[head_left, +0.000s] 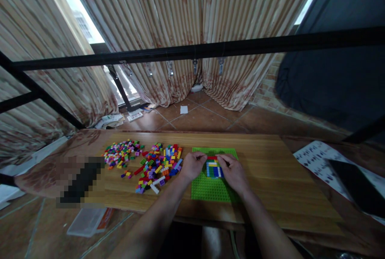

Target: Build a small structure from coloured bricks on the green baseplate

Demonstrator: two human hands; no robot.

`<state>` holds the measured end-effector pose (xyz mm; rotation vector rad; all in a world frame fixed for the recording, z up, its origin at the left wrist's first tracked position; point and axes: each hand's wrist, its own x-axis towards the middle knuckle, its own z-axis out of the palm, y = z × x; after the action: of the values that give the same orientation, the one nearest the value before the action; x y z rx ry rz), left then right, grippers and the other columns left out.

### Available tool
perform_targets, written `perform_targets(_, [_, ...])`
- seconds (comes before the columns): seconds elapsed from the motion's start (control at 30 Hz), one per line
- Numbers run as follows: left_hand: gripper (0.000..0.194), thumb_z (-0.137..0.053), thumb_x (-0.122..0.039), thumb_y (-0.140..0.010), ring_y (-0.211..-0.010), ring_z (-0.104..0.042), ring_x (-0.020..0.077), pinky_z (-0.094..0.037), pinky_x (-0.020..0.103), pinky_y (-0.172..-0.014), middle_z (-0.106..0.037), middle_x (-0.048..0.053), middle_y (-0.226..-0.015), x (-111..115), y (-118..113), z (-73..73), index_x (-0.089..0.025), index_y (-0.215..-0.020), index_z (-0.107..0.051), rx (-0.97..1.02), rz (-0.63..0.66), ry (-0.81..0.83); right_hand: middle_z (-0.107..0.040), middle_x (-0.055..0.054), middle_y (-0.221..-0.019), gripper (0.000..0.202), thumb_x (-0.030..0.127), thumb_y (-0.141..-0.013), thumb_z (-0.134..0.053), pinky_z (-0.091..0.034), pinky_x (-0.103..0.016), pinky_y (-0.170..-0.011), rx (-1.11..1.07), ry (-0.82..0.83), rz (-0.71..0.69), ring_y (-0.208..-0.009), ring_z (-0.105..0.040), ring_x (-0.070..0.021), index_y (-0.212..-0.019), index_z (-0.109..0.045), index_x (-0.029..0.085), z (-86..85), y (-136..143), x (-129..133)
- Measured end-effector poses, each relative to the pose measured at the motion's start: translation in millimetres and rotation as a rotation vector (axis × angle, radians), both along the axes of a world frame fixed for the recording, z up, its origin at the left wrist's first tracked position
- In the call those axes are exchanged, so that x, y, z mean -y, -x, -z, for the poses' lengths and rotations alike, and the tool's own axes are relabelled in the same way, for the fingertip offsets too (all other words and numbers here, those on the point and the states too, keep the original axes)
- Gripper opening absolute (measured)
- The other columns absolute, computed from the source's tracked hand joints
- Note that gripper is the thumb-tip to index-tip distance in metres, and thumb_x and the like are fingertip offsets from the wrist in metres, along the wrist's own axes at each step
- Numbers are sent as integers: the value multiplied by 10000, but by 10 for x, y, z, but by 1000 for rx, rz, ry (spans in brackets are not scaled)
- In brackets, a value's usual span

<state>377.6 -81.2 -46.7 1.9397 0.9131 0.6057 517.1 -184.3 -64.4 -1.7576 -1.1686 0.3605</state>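
Observation:
A green baseplate lies on the wooden table, bearing a small block of blue, white, yellow and light-blue bricks. Along the far edge of that block is a red brick. My left hand pinches the red brick's left end between thumb and finger. At its right end, the fingers of my right hand are closed on the same brick. Whether the red brick is pressed fully down cannot be made out.
Loose coloured bricks lie left of the baseplate, with a pile of smaller pieces farther left. A printed sheet and a dark tablet-like object are at the right. A black bar crosses beyond the wooden table.

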Motion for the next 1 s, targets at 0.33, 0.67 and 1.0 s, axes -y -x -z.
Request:
perform_targets(0.33, [262,-504,-292,-833,-642,-601,138,-443,228,-593,-686,4,-676,-40,-33,39,-175,-763,-728,-26,3,-21,-693,-61,-901,383,492,-862,-435,-463,-362,-821,-63,-4,19,-871,-619,-224,-877,-716,232,11,-46,-9])
perform_targets(0.67, [264,-504,-293,-832,-635,-594,139,-424,224,-583,-679,3,-670,-41,-14,10,-174,-755,-727,-22,26,-58,-699,-63,-934,326,477,-812,-540,-463,-371,-833,-158,-32,21,-884,-626,-224,-873,-726,217,39,-59,-17])
perform_targets(1.0, [281,-492,-318,-846,-693,-613,144,-438,216,-632,-709,1,-727,-18,-136,-94,-188,-820,-740,-69,112,-90,-720,-64,-954,305,470,-760,-606,-473,-384,-847,-313,-70,108,-894,-638,-231,-864,-733,213,99,-181,-7])
